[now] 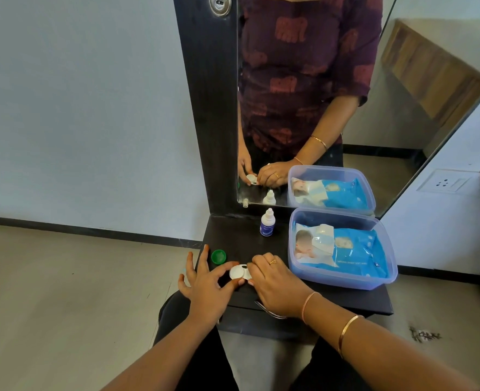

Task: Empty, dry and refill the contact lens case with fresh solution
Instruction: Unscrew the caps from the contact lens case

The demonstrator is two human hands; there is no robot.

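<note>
Low in the frame, the left hand (209, 280) is pinching the case (240, 272) by its left well while the right hand (275, 280) is closing its fingers on the right side, likely a cap; steadying the base and twisting only the cap should avoid spills. The green cap (218, 256) is lying just beyond, the bottle (267, 222) higher up, centre. Right fingers are hiding that well, so contents are unclear.
</note>
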